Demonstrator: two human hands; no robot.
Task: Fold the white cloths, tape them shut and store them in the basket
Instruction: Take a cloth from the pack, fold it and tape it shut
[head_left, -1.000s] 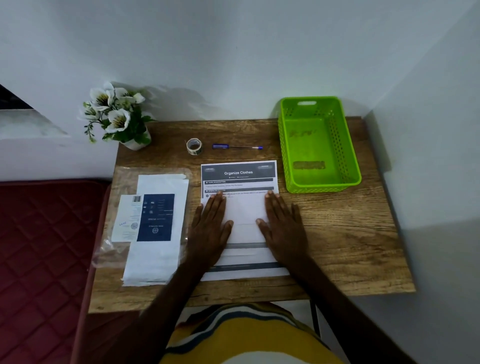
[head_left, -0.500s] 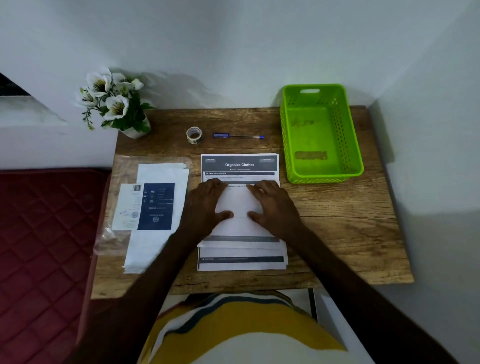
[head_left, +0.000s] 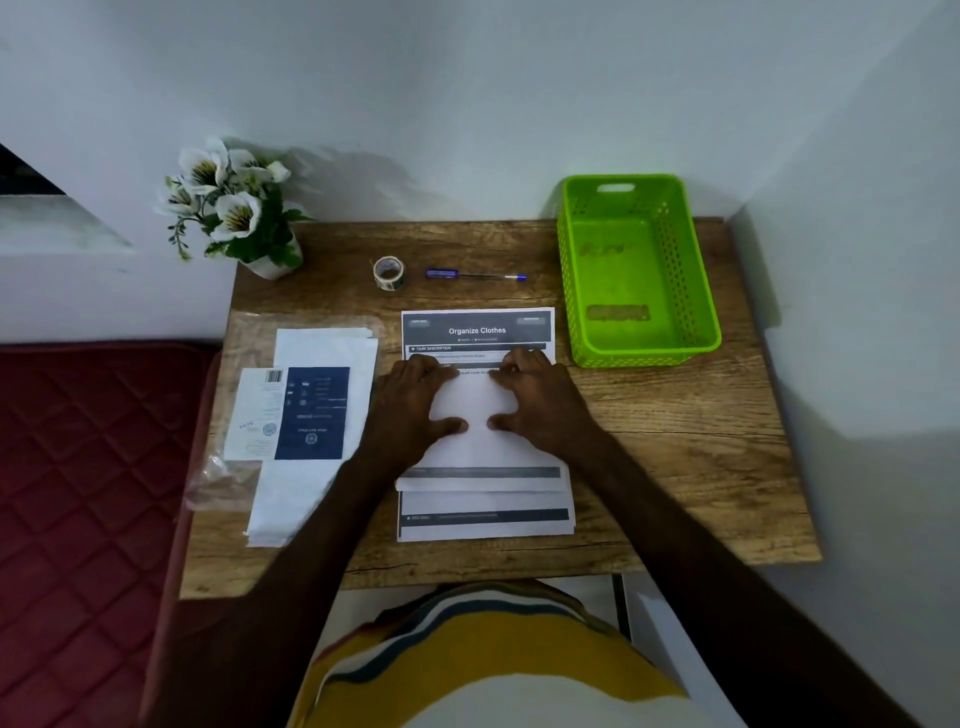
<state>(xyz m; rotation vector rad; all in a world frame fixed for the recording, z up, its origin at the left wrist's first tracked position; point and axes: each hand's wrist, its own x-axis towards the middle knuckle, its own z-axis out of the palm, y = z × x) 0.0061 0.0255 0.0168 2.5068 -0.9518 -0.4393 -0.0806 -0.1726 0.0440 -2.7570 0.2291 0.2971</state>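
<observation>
Wooden desk (head_left: 675, 431) against a pale wall carries everything: green basket (head_left: 641, 270) at two o'clock, tape (head_left: 388, 272) at twelve, packaged white cloths (head_left: 306, 415) at nine, flat in clear wrap under a blue label. Left hand (head_left: 410, 410) and right hand (head_left: 540, 405) rest side by side on the sheets (head_left: 483, 499) at centre, fingers curled at the top edge, holding nothing I can make out. Likely risks: loose sheets sliding and jamming the folding space, or the wrap snagging the thin-looking cloths.
</observation>
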